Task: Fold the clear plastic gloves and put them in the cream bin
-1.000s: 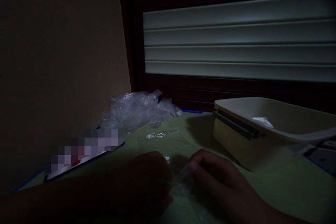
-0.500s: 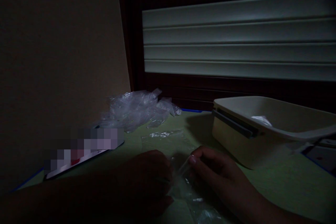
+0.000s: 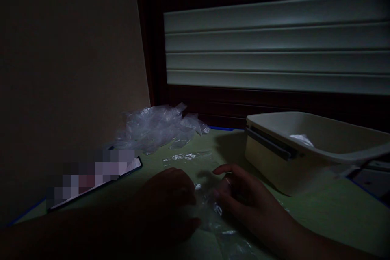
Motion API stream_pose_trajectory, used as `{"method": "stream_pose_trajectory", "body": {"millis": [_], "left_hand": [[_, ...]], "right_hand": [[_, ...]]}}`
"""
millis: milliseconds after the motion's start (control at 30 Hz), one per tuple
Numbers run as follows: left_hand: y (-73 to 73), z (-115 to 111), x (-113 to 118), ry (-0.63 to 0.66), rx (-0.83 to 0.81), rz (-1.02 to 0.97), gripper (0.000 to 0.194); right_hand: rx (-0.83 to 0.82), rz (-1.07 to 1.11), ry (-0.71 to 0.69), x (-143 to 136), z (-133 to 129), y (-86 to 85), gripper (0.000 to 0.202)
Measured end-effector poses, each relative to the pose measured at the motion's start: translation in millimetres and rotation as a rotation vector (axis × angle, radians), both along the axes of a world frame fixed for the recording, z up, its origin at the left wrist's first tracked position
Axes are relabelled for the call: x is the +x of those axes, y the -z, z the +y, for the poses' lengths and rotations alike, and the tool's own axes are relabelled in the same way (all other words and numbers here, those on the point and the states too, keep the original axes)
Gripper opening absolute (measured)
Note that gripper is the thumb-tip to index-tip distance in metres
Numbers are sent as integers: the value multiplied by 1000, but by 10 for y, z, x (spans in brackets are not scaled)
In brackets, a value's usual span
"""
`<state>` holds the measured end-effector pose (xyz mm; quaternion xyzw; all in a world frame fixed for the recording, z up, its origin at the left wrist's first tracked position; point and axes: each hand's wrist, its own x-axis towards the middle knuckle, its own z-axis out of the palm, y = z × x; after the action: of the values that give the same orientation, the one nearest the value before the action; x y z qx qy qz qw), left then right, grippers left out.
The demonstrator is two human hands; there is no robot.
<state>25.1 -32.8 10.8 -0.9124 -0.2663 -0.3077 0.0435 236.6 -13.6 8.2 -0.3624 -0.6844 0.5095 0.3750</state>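
Between my hands is a clear plastic bag [image 3: 210, 219], crumpled and shiny, running down to the bottom edge of the view. My right hand [image 3: 246, 199] pinches its film between the thumb and bent fingers, while the index finger stretches out above. My left hand [image 3: 167, 195] lies in deep shadow at the bag's left side. Its fingers curl against the film, with the thumb lower and a little apart; the grip is partly hidden. Just beyond both hands, another flat piece of clear plastic [image 3: 185, 157] lies on the green tabletop [image 3: 329, 211].
A heap of clear plastic bags [image 3: 158, 126] sits at the back left. At the right stands a cream plastic bin [image 3: 271, 166] with a grey handle and a shiny piece of plastic inside. A dark-edged flat device [image 3: 134, 165], partly blurred out, lies at the left by the wall.
My right index finger has lifted and straightened off the film, and the thumb has shifted slightly lower left. The left hand has drawn slightly left. The bag's film between them has changed shape.
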Motion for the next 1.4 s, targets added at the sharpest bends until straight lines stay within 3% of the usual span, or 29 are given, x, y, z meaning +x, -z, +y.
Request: {"method": "stream_pose_trajectory", "body": {"millis": [200,400,600,833,967,1067,1133,1200,1300,1400], "left_hand": [[150,104,-8,139,-280,-163,17],[121,129,25,189,-409,-204,25],[100,175,-33,294,-414,-41,27],[180,157,-24,331,-432,-168,33],[158,170,-6,358,-442,-173,32],[99,142,-13,281,-405,-152,36],[46,91,-19,160,-301,-58,37],[-3,23,-15,65,-32,104,38],[-43,-67,21,72,218,225,34],[-47,-94,70,141,240,311,31]], "right_hand": [[-103,57,-79,-10,-28,-77,35],[-146,54,-195,-16,-35,-36,28],[10,-57,-224,-4,-37,38,17],[25,-133,-153,7,-30,23,30],[124,-225,-149,24,-46,17,37],[208,-318,-116,47,-66,14,46],[270,-398,-77,63,-74,10,49],[340,-481,-41,74,-73,2,50],[441,-551,-23,81,-64,-10,45],[535,-587,-15,88,-57,-5,30]]}}
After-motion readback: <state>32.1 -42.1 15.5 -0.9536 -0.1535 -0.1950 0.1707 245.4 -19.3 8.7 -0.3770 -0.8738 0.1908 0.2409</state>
